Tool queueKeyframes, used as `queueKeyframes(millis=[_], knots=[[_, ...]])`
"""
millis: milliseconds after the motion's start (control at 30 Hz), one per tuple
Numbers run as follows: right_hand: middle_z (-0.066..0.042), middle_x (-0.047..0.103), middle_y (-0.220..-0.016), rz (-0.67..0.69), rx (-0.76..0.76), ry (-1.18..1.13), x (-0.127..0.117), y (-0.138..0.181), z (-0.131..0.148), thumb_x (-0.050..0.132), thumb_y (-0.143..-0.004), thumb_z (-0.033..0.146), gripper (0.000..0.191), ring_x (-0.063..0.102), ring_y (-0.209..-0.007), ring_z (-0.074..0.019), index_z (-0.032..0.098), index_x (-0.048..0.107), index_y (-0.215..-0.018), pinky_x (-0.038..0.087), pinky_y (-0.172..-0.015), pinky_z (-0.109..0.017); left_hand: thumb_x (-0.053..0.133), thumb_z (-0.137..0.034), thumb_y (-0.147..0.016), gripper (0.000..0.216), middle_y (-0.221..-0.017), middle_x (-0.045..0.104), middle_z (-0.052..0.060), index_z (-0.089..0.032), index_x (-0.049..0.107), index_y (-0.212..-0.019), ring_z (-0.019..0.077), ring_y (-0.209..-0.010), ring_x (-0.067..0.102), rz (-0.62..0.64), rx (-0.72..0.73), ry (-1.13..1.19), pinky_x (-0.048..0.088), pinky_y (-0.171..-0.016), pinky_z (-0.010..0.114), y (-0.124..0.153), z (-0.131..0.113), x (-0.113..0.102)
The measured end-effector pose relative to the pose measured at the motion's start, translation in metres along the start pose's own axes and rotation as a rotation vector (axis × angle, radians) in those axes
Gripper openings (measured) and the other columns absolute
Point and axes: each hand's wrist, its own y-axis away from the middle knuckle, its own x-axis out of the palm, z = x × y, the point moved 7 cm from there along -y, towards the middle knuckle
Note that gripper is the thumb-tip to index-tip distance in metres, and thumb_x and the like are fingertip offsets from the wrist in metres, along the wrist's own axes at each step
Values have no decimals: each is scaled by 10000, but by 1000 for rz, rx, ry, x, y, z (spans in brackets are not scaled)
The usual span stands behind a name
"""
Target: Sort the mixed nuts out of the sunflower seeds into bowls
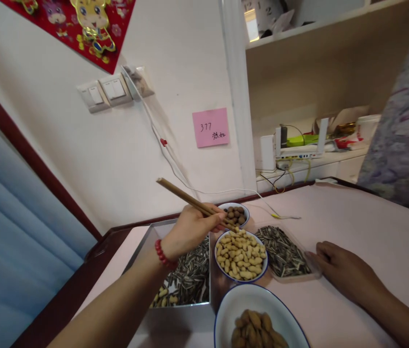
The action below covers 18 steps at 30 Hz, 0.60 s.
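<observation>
My left hand (pixel 197 224), wearing a red bead bracelet, is closed around a pair of wooden chopsticks (pixel 182 195). Their tips reach the back rim of a blue-edged bowl (pixel 216 261) heaped with peanuts in the shell (pixel 242 256). Under my left forearm lies a grey box (pixel 210 290) holding striped sunflower seeds (pixel 193 275) and some peanuts (pixel 163 297). My right hand (pixel 347 270) rests on the table with fingers loosely curled. Its outstretched thumb touches the edge of a shallow clear tray (pixel 299 279) of sunflower seeds (pixel 282 251).
Behind the peanuts stands a bowl (pixel 248 212) of round brown nuts. A larger bowl (pixel 222 309) of oval brown nuts sits nearest me. A white cable (pixel 226 192) runs down the wall onto the pink-covered table (pixel 389 232). A router (pixel 299 152) stands on the shelf behind.
</observation>
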Motion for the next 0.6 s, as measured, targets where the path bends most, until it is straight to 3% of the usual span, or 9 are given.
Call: queueKeyframes(millis=[133, 267, 467, 600], knots=[[-7, 556, -661, -16, -4, -4, -4, 0, 6, 375, -864, 561, 403, 527, -616, -176, 236, 398, -626, 326, -590, -320, 662, -228, -822, 103, -761, 749, 63, -136, 706, -825, 196, -724, 709, 53, 7, -59, 584, -712, 324, -25, 10, 34], [-9, 565, -673, -14, -11, -7, -7, 1, 9, 396, -856, 550, 392, 529, -629, -174, 234, 404, -624, 323, -592, -316, 690, -281, -798, 146, -793, 755, 66, -143, 739, -809, 226, -789, 703, 95, 68, -170, 570, -732, 326, -32, 17, 48], [-5, 551, -656, 4, 13, -1, -5, 2, 4, 396, -847, 590, 419, 528, -619, -178, 237, 409, -620, 320, -584, -316, 680, -298, -820, 181, -784, 737, 68, -130, 736, -857, 197, -752, 687, 119, 73, -95, 567, -709, 311, -18, 12, 40], [-5, 545, -643, 15, 7, 4, -2, 1, -2, 405, -840, 596, 424, 540, -613, -184, 243, 400, -605, 345, -586, -326, 700, -334, -824, 240, -849, 754, 87, -122, 730, -933, 207, -805, 703, 112, 61, 0, 584, -758, 339, 1, 8, 18]])
